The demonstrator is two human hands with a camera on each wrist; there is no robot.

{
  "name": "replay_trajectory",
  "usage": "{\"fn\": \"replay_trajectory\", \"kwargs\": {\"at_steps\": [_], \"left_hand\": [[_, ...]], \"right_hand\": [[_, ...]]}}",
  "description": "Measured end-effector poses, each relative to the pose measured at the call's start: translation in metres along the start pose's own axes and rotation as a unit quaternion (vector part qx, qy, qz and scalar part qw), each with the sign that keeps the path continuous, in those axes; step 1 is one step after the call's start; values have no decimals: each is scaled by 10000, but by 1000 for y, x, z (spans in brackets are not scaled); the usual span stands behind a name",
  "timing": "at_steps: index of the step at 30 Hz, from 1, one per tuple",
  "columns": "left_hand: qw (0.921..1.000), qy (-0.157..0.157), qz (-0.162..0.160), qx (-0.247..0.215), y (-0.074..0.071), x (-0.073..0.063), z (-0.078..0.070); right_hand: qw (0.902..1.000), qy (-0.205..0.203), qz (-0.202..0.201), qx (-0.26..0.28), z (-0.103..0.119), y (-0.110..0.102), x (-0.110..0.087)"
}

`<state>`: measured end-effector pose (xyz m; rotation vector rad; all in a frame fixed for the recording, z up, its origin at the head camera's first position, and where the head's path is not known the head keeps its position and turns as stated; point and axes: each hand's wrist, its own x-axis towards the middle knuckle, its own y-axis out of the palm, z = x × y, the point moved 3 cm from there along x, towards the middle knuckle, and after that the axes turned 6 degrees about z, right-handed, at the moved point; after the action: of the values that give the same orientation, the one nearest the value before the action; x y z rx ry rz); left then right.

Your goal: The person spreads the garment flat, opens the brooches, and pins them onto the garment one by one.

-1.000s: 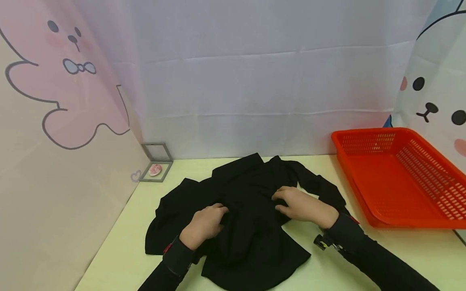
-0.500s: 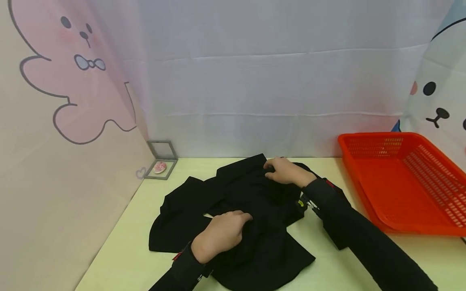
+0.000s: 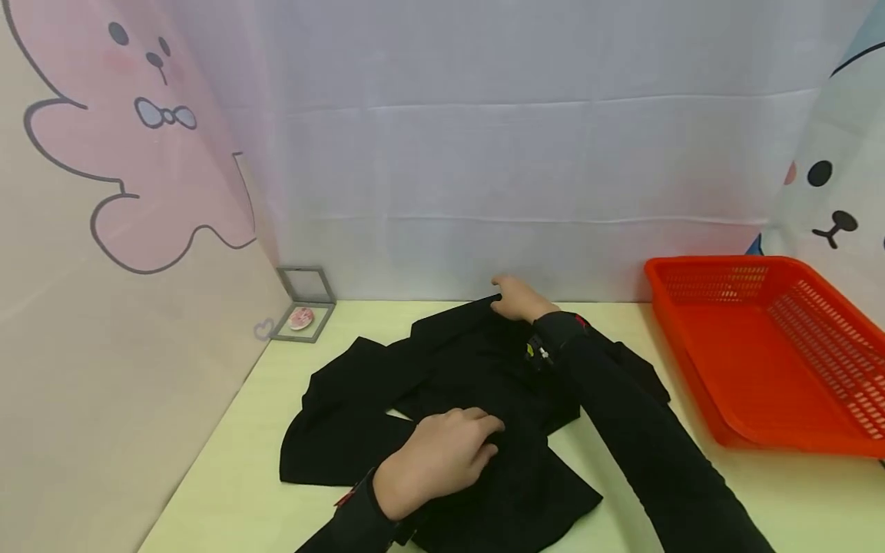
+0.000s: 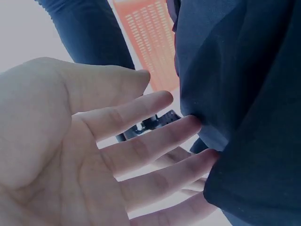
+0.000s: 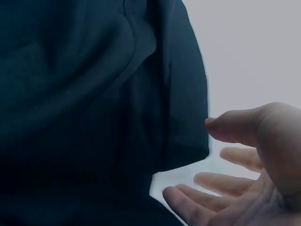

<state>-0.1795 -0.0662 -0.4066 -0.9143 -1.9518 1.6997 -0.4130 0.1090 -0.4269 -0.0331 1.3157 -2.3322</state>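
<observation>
A black shirt (image 3: 452,361) lies rumpled on the pale yellow table, one sleeve stretched to the left and its hem toward me. My left hand (image 3: 442,457) is over its lower middle. In the left wrist view the fingers of that hand (image 4: 146,150) are extended and spread, their tips at the dark cloth (image 4: 244,70). My right hand (image 3: 520,299) is at the shirt's top edge by the back wall. Seen from the right wrist, its fingers (image 5: 230,183) are apart, with the thumb tip right at the cloth's edge (image 5: 183,117).
A red perforated plastic basket (image 3: 754,361) stands on the right side of the table. At the back left is a small hinged grey frame (image 3: 314,330) with a pink round piece (image 3: 300,318) in it. A white fabric curtain (image 3: 449,169) hangs behind the table.
My right hand has moved from the shirt's right side up to its top edge. My left hand has shifted right across the cloth, and its fingers have straightened.
</observation>
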Motion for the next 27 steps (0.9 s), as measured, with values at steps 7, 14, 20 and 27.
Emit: {"fn": "replay_trajectory", "kwargs": {"at_steps": [7,14,20,27], "left_hand": [[9968,-436,8,-663,-2,8,21],[9928,-845,-488,-690,-7,0,43],[9871,-1038,-765,-947,-21,-2,53],[9792,-1282,-982,-1231,-37,-3,63]], "right_hand": [[9995,-237,-198,-116,-61,24,44],[9982,-398,-136,-421,0,16,-15],[9938,-911,-487,-412,20,3,-54],[9894,-1317,-564,-254,42,-7,-84]]}}
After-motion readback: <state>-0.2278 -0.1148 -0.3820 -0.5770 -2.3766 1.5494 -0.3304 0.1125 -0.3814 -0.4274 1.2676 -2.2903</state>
